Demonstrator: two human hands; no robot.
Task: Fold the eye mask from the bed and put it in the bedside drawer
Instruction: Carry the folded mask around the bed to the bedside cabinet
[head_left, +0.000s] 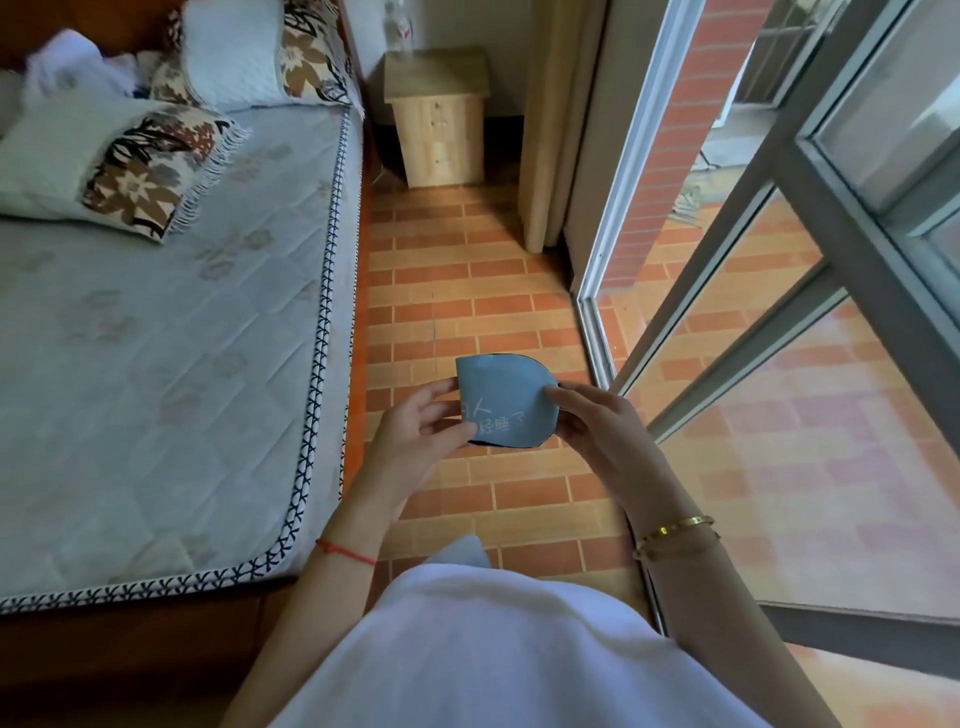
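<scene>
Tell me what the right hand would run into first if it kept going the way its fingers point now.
The right hand points left, its fingers already pinching the folded eye mask. Going straight on, it would likely meet the left hand gripping the mask's other edge, though depth is hard to judge.

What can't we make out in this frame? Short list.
Head view only:
- eye mask: strap and back hidden; print partly covered by left hand and right hand.
- bedside cabinet: drawers look shut, contents hidden; handles too small.
- bottle: blurred, cut off by top edge.
</scene>
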